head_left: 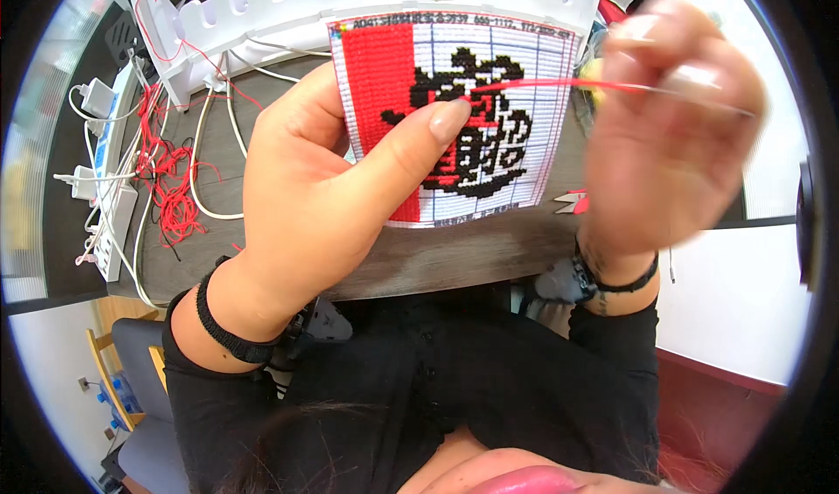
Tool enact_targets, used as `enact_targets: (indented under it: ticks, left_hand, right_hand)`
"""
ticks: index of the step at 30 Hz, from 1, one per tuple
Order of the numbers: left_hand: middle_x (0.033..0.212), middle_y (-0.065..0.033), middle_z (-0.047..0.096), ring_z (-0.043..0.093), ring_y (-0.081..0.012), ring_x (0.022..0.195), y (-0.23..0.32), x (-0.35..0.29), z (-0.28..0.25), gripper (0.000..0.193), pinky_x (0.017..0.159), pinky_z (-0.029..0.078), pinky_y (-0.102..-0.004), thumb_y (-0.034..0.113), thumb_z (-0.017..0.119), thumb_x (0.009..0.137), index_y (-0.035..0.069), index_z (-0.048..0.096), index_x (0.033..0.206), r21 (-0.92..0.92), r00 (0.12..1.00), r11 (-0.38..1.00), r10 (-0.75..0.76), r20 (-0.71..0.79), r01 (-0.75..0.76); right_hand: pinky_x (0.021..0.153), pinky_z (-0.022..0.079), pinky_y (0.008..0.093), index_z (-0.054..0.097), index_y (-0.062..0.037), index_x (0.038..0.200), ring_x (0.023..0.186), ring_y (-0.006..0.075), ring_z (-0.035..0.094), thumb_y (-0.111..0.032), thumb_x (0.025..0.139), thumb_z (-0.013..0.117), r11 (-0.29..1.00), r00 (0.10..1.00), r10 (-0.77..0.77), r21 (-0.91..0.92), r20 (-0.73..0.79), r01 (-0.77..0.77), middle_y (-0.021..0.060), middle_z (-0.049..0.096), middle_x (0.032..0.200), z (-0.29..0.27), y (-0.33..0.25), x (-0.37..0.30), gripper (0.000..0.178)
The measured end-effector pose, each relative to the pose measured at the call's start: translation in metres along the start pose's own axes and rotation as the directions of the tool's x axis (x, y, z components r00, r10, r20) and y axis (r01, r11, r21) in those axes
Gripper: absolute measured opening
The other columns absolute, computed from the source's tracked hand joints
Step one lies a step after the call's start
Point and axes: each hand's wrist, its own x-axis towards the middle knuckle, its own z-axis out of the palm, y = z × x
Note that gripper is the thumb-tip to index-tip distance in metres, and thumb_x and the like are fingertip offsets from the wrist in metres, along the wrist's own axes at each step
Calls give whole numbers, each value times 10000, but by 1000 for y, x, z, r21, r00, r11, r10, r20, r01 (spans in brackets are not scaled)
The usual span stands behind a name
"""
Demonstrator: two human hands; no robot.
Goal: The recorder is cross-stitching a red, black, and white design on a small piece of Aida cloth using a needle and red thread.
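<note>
My left hand [323, 170] grips a stiff square cross-stitch canvas [542, 66] by its left side, thumb lying across the front. Solid red stitching fills the canvas's left strip, with a black and red figure beside it on white. Out of the figure a red thread [559, 82] runs taut to the right. My right hand [673, 135], raised to the right of the canvas and blurred by motion, is closed with its fingertips at a thin needle [717, 101] at the thread's end. The exact pinch is smeared.
A tangle of red thread [175, 188] lies on the dark table near a white power strip [118, 223] with plugs and cables. Behind the canvas stands a white slotted rack [262, 4]. Small red-handled scissors [572, 202] rest right of the canvas. A chair [153, 407] is at lower left.
</note>
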Motion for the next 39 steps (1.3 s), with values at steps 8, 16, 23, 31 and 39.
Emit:
enact_targets:
  ticks: [8, 16, 23, 31, 39]
  left_hand:
    - [837, -55, 602, 554, -87, 722, 6, -2, 0, 184, 672, 433, -212, 47, 586, 747, 0, 562, 924, 20, 999, 1000, -22, 25, 22]
    - [863, -66, 602, 557, -96, 746, 8, -3, -3, 200, 695, 427, -218, 41, 592, 738, -5, 555, 929, -11, 999, 999, -31, -24, 31]
    - [887, -70, 600, 557, -102, 770, 7, -2, 0, 222, 715, 422, -224, 47, 592, 740, -3, 552, 953, -12, 1000, 1000, 7, -17, -7]
    - [900, -67, 598, 557, -102, 777, 8, -3, 1, 239, 718, 421, -221, 48, 589, 743, -4, 545, 972, -1, 1000, 1000, -14, -16, 14]
    - [898, -63, 597, 554, -96, 774, 7, -3, 1, 240, 715, 423, -218, 43, 589, 745, -2, 543, 976, 14, 1000, 1000, 8, -9, -8]
  right_hand:
    - [438, 314, 178, 393, -26, 860, 548, 102, 337, 10, 833, 394, 577, 890, 418, 703, 181, -414, 35, 393, 639, -29, -33, 16, 45]
    - [488, 354, 241, 510, -6, 822, 550, 158, 420, -42, 790, 495, 789, 926, -190, -511, 326, 342, 113, 483, 719, 3, -13, 2, 50]
    - [496, 339, 231, 629, -30, 785, 595, 144, 452, 49, 515, 676, 604, 880, -114, -672, 460, 429, 39, 482, 756, 9, -15, 5, 285]
    - [492, 336, 229, 630, -21, 787, 587, 146, 459, 51, 510, 676, 562, 857, -335, -646, 392, 516, 47, 484, 755, 18, -4, 2, 290]
    - [489, 343, 228, 627, -12, 792, 591, 151, 468, 40, 507, 674, 583, 856, -365, -627, 366, 517, 45, 485, 753, 19, 0, 0, 293]
